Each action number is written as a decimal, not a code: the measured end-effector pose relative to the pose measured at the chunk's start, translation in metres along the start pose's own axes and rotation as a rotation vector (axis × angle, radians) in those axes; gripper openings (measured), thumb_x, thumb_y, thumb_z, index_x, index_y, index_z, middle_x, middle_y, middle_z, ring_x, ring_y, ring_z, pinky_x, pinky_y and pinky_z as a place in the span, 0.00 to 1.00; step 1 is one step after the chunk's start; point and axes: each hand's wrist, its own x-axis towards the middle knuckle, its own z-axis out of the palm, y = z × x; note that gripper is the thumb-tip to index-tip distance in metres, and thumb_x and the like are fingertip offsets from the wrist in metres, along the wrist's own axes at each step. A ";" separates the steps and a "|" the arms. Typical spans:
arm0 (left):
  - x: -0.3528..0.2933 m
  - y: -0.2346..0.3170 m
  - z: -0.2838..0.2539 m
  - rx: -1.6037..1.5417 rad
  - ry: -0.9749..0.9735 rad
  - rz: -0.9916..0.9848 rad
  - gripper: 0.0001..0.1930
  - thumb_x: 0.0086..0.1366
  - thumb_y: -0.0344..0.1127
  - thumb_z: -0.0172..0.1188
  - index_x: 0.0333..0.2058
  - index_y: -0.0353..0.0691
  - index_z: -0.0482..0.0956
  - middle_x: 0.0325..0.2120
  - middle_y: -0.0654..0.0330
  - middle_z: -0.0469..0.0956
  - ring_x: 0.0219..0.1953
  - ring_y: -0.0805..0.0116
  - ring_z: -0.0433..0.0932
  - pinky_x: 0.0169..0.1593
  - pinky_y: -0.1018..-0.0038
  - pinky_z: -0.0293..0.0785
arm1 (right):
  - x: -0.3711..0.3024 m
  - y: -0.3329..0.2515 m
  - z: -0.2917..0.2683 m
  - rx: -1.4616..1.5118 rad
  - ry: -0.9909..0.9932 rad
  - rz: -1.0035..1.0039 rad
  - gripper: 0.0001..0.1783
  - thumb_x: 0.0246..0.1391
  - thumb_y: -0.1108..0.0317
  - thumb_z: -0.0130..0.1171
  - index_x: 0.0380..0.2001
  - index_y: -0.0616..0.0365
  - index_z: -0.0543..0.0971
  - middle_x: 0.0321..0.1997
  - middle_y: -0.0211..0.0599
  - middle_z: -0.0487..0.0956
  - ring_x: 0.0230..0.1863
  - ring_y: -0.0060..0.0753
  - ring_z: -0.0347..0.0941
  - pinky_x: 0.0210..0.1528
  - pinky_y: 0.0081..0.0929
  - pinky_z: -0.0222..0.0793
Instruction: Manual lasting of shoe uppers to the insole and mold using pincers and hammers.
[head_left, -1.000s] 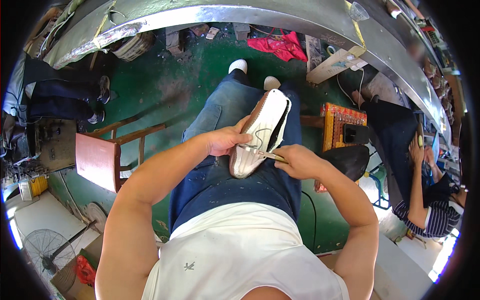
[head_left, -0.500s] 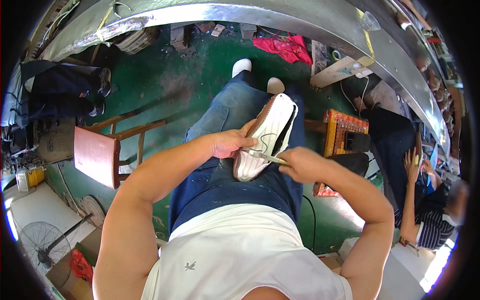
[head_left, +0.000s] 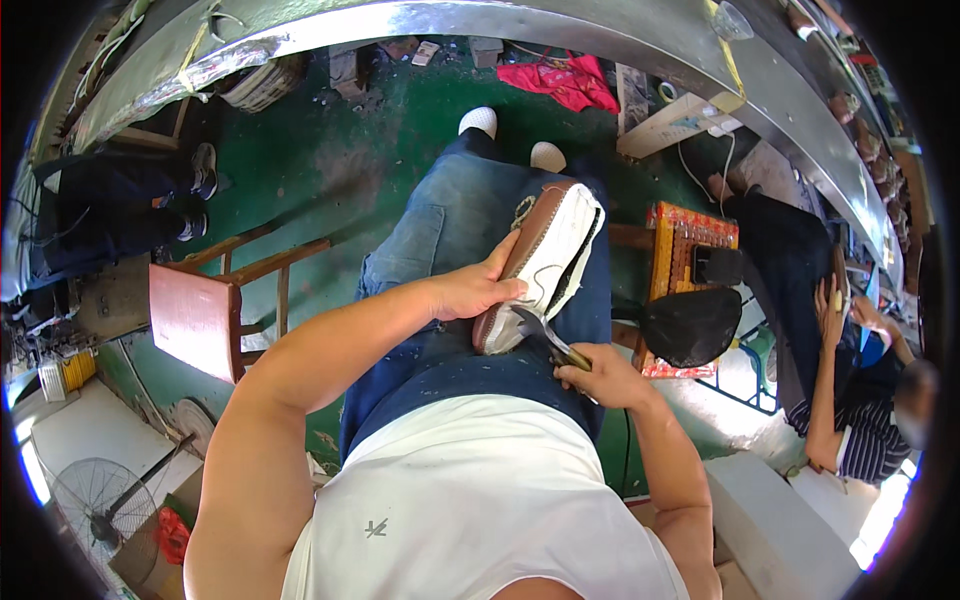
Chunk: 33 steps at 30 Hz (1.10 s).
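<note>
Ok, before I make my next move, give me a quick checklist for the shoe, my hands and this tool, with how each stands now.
1. Left hand holding the shoe: ok.
2. Shoe supported: ok, it rests on the blue trousers over your lap.
3. Right hand on the handle of the metal-headed tool: ok.
4. Left thumb well clear of the tool's head: not ok, they look close together.
5. Tool's head touching the shoe: cannot tell from this single view.
</note>
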 end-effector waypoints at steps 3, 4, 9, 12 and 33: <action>-0.003 -0.006 0.018 0.101 0.074 0.018 0.46 0.74 0.42 0.55 0.75 0.43 0.29 0.74 0.47 0.48 0.73 0.61 0.53 0.72 0.71 0.51 | 0.001 0.011 -0.007 0.249 -0.080 0.128 0.09 0.61 0.65 0.64 0.37 0.60 0.81 0.27 0.28 0.81 0.22 0.18 0.70 0.24 0.22 0.64; -0.011 -0.012 0.025 0.038 0.108 0.033 0.46 0.75 0.41 0.55 0.75 0.43 0.29 0.73 0.48 0.49 0.73 0.61 0.54 0.72 0.71 0.51 | 0.002 0.013 -0.010 0.257 -0.069 0.130 0.09 0.61 0.65 0.64 0.37 0.60 0.81 0.27 0.28 0.81 0.22 0.18 0.70 0.24 0.22 0.64; -0.017 -0.041 0.039 -0.087 0.276 0.192 0.42 0.74 0.36 0.56 0.76 0.43 0.38 0.70 0.49 0.59 0.69 0.64 0.61 0.70 0.72 0.55 | 0.006 0.012 -0.018 0.189 -0.166 0.118 0.13 0.63 0.65 0.62 0.46 0.62 0.80 0.33 0.31 0.83 0.27 0.17 0.74 0.24 0.17 0.68; -0.011 -0.043 0.042 -0.091 0.315 0.194 0.40 0.74 0.33 0.56 0.76 0.42 0.42 0.69 0.51 0.61 0.68 0.65 0.62 0.70 0.73 0.57 | -0.003 0.001 -0.025 0.279 -0.205 0.090 0.13 0.64 0.65 0.61 0.46 0.63 0.79 0.35 0.34 0.83 0.29 0.20 0.76 0.28 0.20 0.76; -0.017 -0.049 0.028 0.131 0.330 0.163 0.41 0.73 0.37 0.56 0.75 0.41 0.41 0.69 0.47 0.60 0.70 0.61 0.62 0.71 0.70 0.56 | 0.027 -0.031 0.001 -0.505 0.365 -0.288 0.20 0.70 0.54 0.48 0.40 0.65 0.74 0.36 0.59 0.80 0.41 0.67 0.77 0.45 0.55 0.70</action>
